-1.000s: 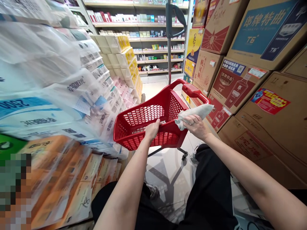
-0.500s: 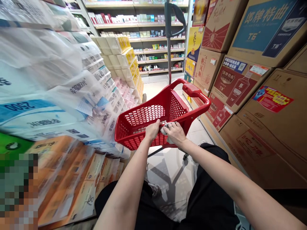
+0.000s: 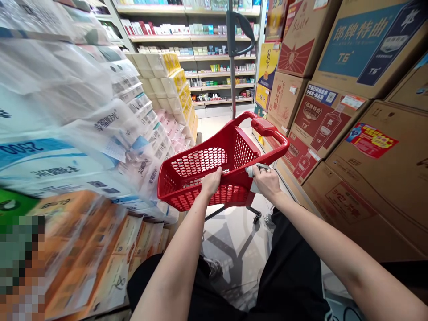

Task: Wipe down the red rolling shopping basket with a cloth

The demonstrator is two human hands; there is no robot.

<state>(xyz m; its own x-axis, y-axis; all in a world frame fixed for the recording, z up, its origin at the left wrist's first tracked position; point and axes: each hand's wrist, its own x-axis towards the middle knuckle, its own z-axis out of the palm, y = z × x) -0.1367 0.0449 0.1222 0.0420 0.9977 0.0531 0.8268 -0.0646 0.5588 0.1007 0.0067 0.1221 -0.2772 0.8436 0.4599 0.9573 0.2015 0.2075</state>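
A red plastic shopping basket cart point(image 3: 167, 183) with perforated walls stands in front of me on a wheeled frame, its basket empty. My left hand point(image 3: 211, 182) is closed over the near rim, thumb on top and the other fingers mostly hidden. Farther right, my right hand point(image 3: 266, 182) grips a greyish-white cloth point(image 3: 254, 185) and presses it against the rim close to where the handle point(image 3: 279, 138) begins. A grey upright pole with a dark loop grip point(image 3: 245, 33) rises behind the handle.
Plastic-wrapped tissue packs point(image 3: 100, 125) are piled on the left, with orange packs point(image 3: 76, 249) lower down. Stacked cardboard cartons point(image 3: 364, 178) line the right side. Shelves of small boxed goods point(image 3: 200, 38) stand at the back. A caster point(image 3: 257, 217) rests on the tiled floor near my shoe.
My right hand has slid the cloth rightward along the rim, away from my left hand and toward the handle. The left hand keeps its hold on the rim.
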